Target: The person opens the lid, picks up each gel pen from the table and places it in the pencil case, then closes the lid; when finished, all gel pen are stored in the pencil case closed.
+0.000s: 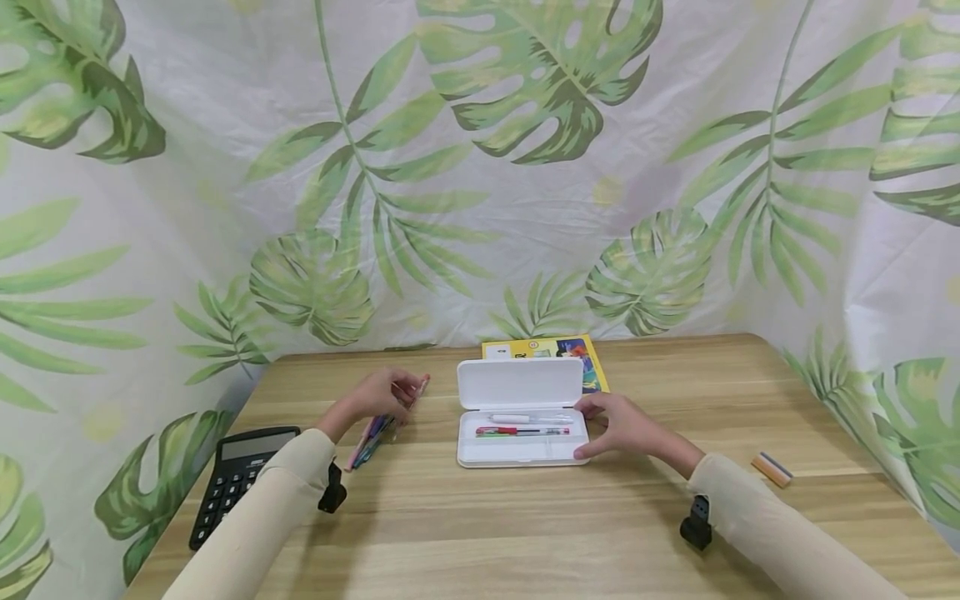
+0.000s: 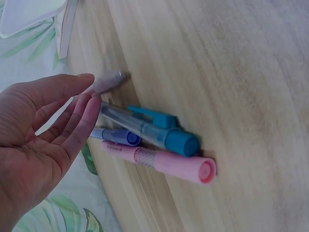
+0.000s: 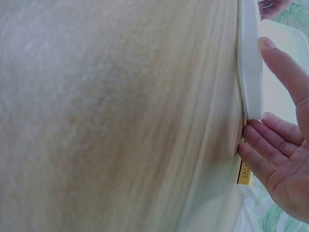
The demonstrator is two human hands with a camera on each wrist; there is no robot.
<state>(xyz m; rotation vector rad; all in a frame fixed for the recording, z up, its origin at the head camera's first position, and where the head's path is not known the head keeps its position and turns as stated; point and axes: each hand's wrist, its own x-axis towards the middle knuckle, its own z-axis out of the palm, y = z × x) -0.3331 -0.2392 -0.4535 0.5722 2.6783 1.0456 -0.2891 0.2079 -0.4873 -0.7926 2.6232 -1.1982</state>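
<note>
My left hand (image 1: 392,395) (image 2: 53,118) pinches a clear pen with a red end (image 1: 423,385) (image 2: 110,82) between thumb and fingers. Beneath it on the table lie several pens, among them a pink one (image 1: 358,447) (image 2: 181,166), a teal-capped one (image 2: 182,141) and a blue one (image 2: 126,137). A white pencil case (image 1: 487,454) (image 3: 250,63) stands open at the centre, lid raised. Inside are a white pen (image 1: 512,418) and a red pen (image 1: 517,432). My right hand (image 1: 617,425) (image 3: 289,159) holds the case's right end, thumb at its front corner, fingers behind.
A black calculator (image 1: 228,487) lies at the left, beside my left forearm. Behind the case is a yellow booklet (image 1: 596,367). An orange and blue eraser-like block (image 1: 772,470) rests at the right. A leaf-patterned cloth (image 1: 540,250) hangs behind the wooden table (image 1: 465,533).
</note>
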